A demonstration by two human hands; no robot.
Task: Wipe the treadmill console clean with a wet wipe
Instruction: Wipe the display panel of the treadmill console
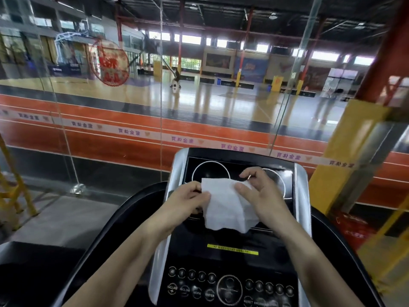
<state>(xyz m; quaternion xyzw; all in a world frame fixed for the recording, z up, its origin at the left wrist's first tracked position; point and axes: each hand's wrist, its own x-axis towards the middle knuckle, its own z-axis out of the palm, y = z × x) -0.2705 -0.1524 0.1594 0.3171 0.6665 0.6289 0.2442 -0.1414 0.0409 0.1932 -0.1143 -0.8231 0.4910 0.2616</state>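
Observation:
A black treadmill console (230, 262) with silver side rails fills the lower middle, with two white dial rings at the top, a yellow strip and round buttons below. Over its upper display I hold a white wet wipe (223, 207), spread out and hanging down. My left hand (188, 198) pinches the wipe's left edge. My right hand (261, 191) grips its upper right corner, thumb on the front. The wipe hides the middle of the display; I cannot tell whether it touches the console.
A glass wall (110, 120) stands right behind the console, with an indoor sports court beyond. A yellow and red pillar (345, 151) rises at the right. Black handrails (93, 244) curve out on both sides. A yellow frame (13, 187) stands at the far left.

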